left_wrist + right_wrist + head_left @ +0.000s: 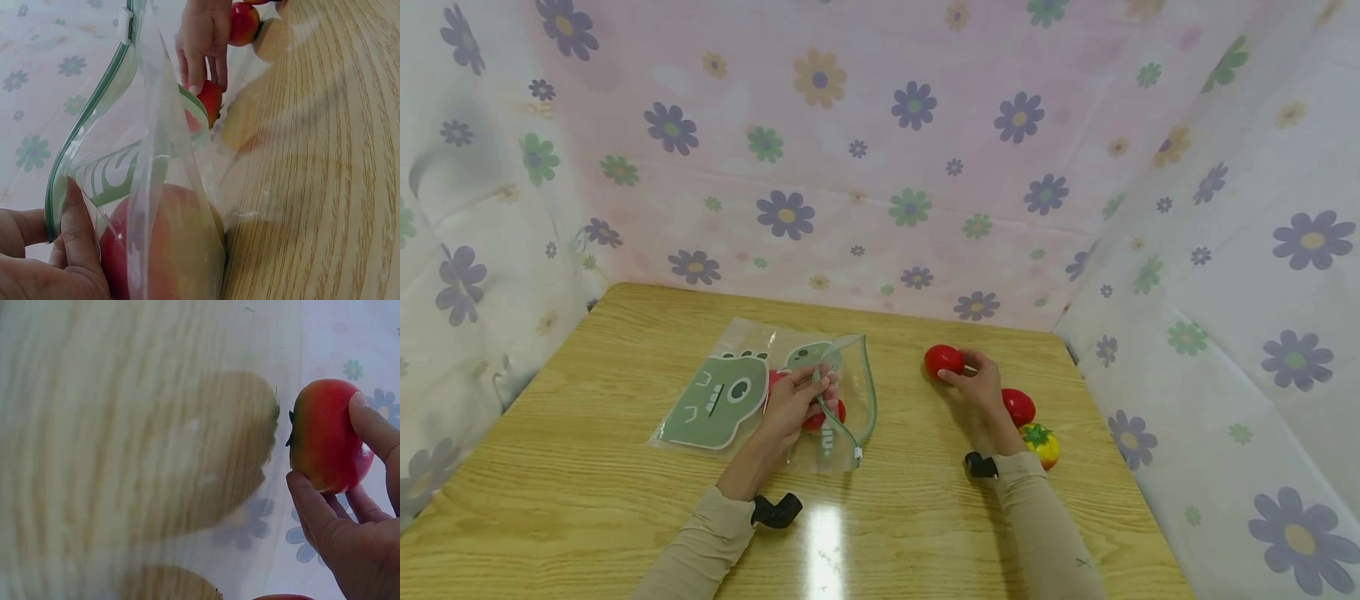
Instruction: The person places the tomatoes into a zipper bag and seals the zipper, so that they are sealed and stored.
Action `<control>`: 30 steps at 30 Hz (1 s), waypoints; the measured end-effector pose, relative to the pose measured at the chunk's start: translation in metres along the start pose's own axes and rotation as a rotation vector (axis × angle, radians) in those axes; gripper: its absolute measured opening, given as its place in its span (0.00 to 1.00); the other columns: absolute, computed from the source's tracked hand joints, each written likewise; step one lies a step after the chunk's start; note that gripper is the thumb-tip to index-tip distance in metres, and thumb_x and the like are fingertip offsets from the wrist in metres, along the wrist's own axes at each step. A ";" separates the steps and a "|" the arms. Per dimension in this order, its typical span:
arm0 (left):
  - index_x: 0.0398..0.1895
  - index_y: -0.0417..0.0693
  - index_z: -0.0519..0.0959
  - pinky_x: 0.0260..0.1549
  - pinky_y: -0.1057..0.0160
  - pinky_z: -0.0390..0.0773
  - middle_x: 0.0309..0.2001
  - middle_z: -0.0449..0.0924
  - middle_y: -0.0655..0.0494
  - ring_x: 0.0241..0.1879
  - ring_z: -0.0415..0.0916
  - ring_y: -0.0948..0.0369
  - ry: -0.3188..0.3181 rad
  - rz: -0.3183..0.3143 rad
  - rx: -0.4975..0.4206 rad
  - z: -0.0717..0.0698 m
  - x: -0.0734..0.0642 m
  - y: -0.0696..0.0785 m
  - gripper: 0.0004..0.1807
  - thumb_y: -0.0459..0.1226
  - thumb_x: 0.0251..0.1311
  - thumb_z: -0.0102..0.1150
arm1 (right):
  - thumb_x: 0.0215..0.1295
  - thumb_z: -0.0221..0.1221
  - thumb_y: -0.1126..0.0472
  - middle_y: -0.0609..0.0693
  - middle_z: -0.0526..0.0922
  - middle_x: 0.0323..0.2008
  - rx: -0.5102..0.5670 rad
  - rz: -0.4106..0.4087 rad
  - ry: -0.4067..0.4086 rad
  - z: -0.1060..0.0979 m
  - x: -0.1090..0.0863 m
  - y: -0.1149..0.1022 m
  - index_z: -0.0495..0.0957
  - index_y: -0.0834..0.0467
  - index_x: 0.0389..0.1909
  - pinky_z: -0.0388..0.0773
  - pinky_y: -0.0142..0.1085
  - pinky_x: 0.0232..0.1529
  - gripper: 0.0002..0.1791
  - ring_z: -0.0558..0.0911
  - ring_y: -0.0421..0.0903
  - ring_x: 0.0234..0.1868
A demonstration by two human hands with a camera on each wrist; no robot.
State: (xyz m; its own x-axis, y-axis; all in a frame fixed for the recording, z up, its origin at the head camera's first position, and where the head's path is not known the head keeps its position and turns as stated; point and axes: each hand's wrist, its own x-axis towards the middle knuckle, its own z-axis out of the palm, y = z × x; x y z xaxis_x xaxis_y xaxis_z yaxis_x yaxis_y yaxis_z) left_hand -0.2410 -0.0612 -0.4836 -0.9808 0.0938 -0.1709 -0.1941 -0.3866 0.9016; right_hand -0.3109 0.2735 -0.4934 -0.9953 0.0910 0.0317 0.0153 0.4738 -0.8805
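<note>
A red tomato-like fruit was held between the thumb and fingers of the right hand over the far right part of the table; whether the wood was touched by it could not be told. Beside the right forearm, a second red fruit and a yellow fruit with a green leafy top were seen close together. To the left, the green-edged mouth of a clear zip bag, printed with a green cartoon creature, was pinched by the left hand. Inside the bag, another red fruit was partly covered by that hand. A black device was worn at the left wrist. The table was enclosed by flower-patterned cloth.
</note>
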 end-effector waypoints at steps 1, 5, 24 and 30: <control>0.66 0.31 0.70 0.37 0.69 0.86 0.40 0.86 0.58 0.33 0.84 0.67 -0.001 -0.001 0.000 0.000 0.000 0.000 0.19 0.27 0.74 0.52 | 0.63 0.71 0.63 0.66 0.74 0.65 0.008 -0.003 -0.001 0.000 0.000 0.000 0.70 0.67 0.67 0.74 0.52 0.68 0.34 0.75 0.61 0.65; 0.65 0.31 0.71 0.36 0.69 0.86 0.39 0.86 0.57 0.32 0.83 0.67 0.005 -0.003 -0.006 0.000 0.001 0.000 0.19 0.27 0.74 0.53 | 0.61 0.72 0.63 0.65 0.75 0.65 0.056 -0.025 0.003 0.001 -0.001 0.002 0.72 0.66 0.66 0.77 0.51 0.65 0.34 0.77 0.61 0.63; 0.64 0.30 0.71 0.35 0.70 0.86 0.38 0.86 0.56 0.31 0.84 0.67 0.018 0.001 -0.028 0.000 0.000 0.000 0.18 0.27 0.74 0.52 | 0.53 0.77 0.65 0.56 0.80 0.62 0.320 -0.190 -0.041 0.008 -0.015 -0.002 0.77 0.59 0.62 0.83 0.32 0.53 0.33 0.82 0.45 0.56; 0.64 0.30 0.71 0.35 0.70 0.86 0.38 0.86 0.57 0.32 0.84 0.67 0.014 0.002 -0.029 0.000 0.000 0.000 0.19 0.27 0.74 0.52 | 0.53 0.77 0.67 0.54 0.82 0.60 0.327 -0.214 -0.072 0.009 -0.020 -0.007 0.79 0.59 0.61 0.84 0.34 0.53 0.32 0.84 0.46 0.55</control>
State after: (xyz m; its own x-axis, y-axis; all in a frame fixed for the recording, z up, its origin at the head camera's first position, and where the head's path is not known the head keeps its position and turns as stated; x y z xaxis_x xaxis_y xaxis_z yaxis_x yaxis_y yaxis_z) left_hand -0.2407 -0.0610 -0.4836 -0.9814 0.0802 -0.1746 -0.1922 -0.4136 0.8899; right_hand -0.2922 0.2606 -0.4924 -0.9770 -0.0465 0.2080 -0.2129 0.1704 -0.9621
